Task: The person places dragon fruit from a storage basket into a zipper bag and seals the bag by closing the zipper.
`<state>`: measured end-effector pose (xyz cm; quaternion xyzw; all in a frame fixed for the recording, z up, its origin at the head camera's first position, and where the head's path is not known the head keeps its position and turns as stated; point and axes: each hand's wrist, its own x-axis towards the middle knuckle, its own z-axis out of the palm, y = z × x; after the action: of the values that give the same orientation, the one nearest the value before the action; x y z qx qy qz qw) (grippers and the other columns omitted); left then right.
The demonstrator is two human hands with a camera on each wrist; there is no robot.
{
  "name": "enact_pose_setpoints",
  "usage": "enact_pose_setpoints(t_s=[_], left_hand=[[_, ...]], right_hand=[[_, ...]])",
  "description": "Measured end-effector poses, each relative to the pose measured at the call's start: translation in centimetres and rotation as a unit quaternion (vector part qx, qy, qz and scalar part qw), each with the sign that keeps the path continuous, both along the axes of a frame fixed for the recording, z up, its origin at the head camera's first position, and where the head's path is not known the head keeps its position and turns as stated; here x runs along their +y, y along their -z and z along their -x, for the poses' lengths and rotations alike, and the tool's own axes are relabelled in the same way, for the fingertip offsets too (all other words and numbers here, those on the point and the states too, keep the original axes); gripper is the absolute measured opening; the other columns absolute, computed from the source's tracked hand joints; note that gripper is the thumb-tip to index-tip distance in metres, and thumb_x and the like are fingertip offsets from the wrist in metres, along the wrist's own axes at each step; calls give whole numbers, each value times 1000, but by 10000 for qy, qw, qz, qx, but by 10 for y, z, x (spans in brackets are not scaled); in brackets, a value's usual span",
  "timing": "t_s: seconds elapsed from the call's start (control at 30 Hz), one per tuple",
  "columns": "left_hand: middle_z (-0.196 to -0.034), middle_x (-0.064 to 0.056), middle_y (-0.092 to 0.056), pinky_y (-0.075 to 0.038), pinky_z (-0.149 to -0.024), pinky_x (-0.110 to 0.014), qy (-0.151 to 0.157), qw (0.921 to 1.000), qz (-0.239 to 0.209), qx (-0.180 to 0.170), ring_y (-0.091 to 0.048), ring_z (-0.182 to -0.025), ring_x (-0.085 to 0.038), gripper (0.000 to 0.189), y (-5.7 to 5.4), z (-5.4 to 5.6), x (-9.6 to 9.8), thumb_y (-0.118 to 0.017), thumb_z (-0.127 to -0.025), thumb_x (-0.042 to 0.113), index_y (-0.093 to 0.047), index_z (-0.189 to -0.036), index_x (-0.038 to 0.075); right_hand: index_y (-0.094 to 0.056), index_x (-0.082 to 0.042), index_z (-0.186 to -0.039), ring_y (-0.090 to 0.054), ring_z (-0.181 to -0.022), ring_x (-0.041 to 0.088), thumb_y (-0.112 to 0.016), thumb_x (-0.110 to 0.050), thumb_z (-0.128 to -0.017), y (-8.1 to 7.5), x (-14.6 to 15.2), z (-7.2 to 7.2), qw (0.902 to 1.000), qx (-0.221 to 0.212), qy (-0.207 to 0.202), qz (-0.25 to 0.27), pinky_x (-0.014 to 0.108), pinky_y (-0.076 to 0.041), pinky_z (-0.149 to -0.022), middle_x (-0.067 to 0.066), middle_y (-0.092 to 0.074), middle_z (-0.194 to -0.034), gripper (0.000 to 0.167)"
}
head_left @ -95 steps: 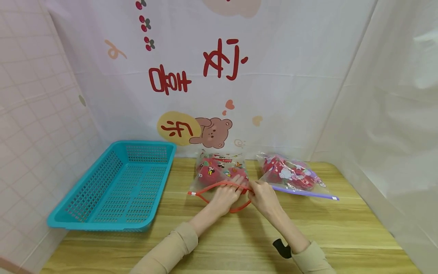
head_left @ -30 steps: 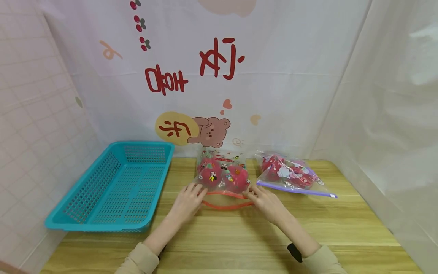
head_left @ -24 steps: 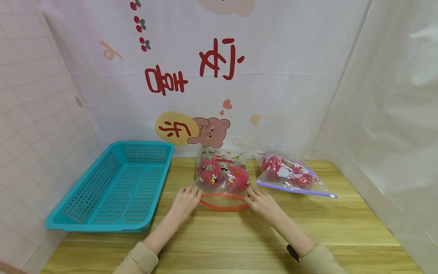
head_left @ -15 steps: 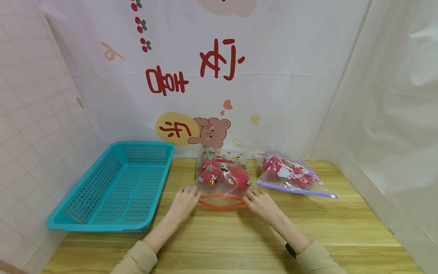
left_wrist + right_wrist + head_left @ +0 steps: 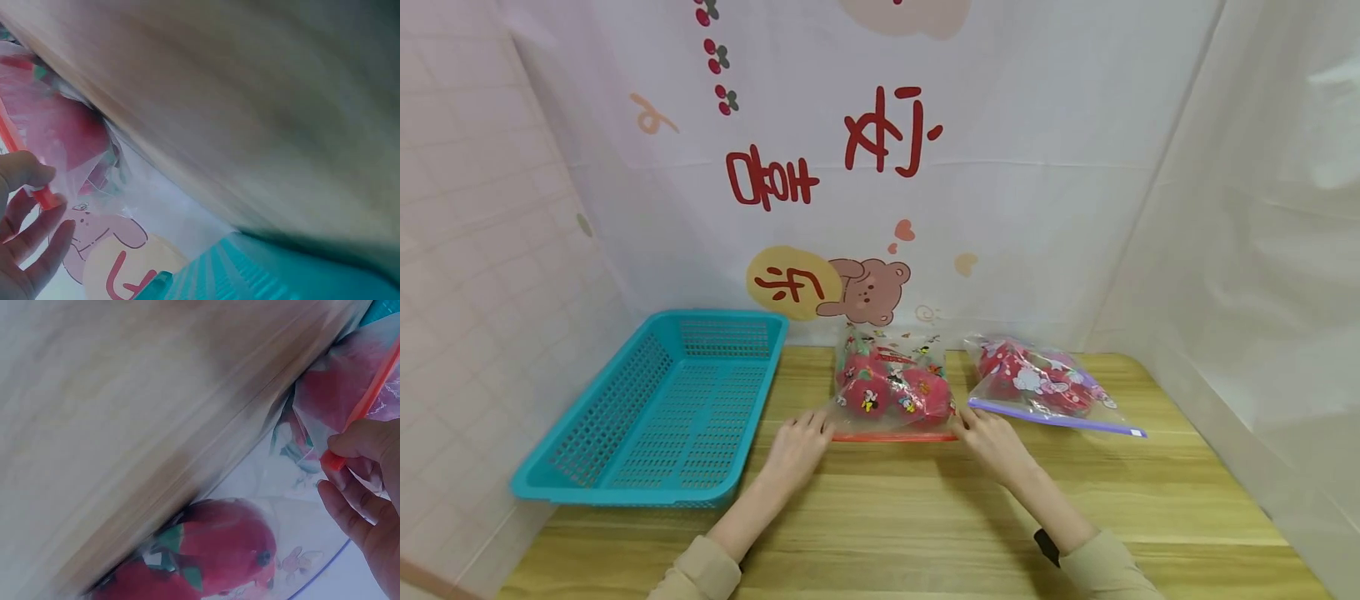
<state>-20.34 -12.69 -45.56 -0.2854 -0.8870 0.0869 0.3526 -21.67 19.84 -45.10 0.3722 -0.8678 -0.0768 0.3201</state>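
A clear zip bag (image 5: 887, 422) printed with cartoon figures lies on the table, with several round red fruit-like things (image 5: 928, 392) inside. Its orange-red zip strip (image 5: 895, 437) runs straight along the near edge, the two sides together. My left hand (image 5: 800, 446) pinches the strip's left end; in the left wrist view, thumb and fingertips (image 5: 55, 201) meet at the white slider. At the other corner my right hand (image 5: 992, 443) pinches the strip's right end, thumb over the strip (image 5: 373, 390) in the right wrist view.
To the right lies a second zip bag (image 5: 1033, 382) with a purple strip (image 5: 1052, 418) and red fruit-like things with green leaves (image 5: 225, 544). On the left stands a turquoise mesh basket (image 5: 760, 375). A white printed cloth (image 5: 1015, 208) hangs behind the wooden table (image 5: 887, 525).
Earlier, my left hand reached into the open bag; it then drew back to the left corner. The bowed-open strip has been pulled straight, its sides now together, as the hands spread apart.
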Motion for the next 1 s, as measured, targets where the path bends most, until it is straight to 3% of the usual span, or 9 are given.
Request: enact_pose_setpoints(t_s=[0.13,0.23,0.33,0.4,0.47,0.53,0.6,0.87,1.0], left_hand=[[-87,-6,-66,-54,-56,-30,363,9992,-136,70,-65,-79,-20,25,-2,-3,0,-74,-65,-2,-63,-84,11],[-84,-5,-64,-53,-56,-30,506,9986,-101,137,-64,-75,-19,22,-4,-4,-3,-73,-68,0,-62,-84,12],[-80,-4,-62,-51,-56,-30,544,9981,-74,276,-62,-72,-19,14,-4,-6,-8,-70,-72,2,-62,-81,11],[-79,-3,-61,-51,-57,-31,614,9974,-84,378,-62,-72,-19,12,-3,-6,-11,-67,-73,3,-63,-81,11],[-80,-3,-63,-52,-58,-31,720,9961,-63,496,-63,-73,-19,11,-2,-7,-14,-64,-75,3,-63,-82,11],[-83,-3,-65,-53,-60,-30,841,9946,-2,604,-64,-75,-18,12,-1,-7,-15,-60,-76,3,-63,-84,11],[-84,-2,-66,-54,-62,-30,912,9932,91,717,-65,-77,-17,12,-1,-7,-16,-58,-77,5,-64,-84,11],[-84,-3,-68,-55,-66,-30,857,9930,212,785,-66,-79,-17,10,-2,-9,-17,-56,-80,7,-65,-85,11],[-86,-3,-69,-55,-66,-30,789,9937,147,778,-67,-79,-17,26,-2,-10,-18,-40,-93,5,-65,-86,11]], right_hand=[[-63,-7,-79,-55,-66,21,-70,-2,-75,0,4,-2,9999,17,127,-1,30,-49,-54,7,-58,-83,10],[-62,-5,-81,-56,-66,21,-61,-1,-79,1,6,-5,9997,196,153,76,30,-49,-53,8,-59,-85,4],[-63,-3,-86,-56,-66,22,-53,-2,-81,1,4,-7,9987,433,208,189,30,-49,-53,9,-60,-84,11],[-63,-4,-86,-56,-67,21,-59,-4,-79,1,1,-8,9979,557,214,232,30,-50,-54,7,-59,-81,8],[-61,-7,-84,-55,-68,21,-72,-11,-72,1,-6,-9,9978,593,154,249,30,-50,-56,5,-58,-80,17],[-59,-9,-83,-54,-69,20,-82,-20,-64,1,-17,-9,9976,622,3,298,31,-49,-58,4,-57,-81,31],[-57,-12,-83,-53,-71,20,-83,-25,-60,0,-31,-10,9971,598,-224,416,30,-47,-59,2,-56,-82,37],[-64,-15,-97,-57,-79,17,-75,-26,-74,-9,-98,-7,9922,774,-770,608,28,-46,-63,0,-61,-92,27],[-68,-17,-102,-61,-83,15,-75,-29,-77,-7,-122,-5,9908,856,-906,519,27,-49,-68,-3,-65,-94,29]])
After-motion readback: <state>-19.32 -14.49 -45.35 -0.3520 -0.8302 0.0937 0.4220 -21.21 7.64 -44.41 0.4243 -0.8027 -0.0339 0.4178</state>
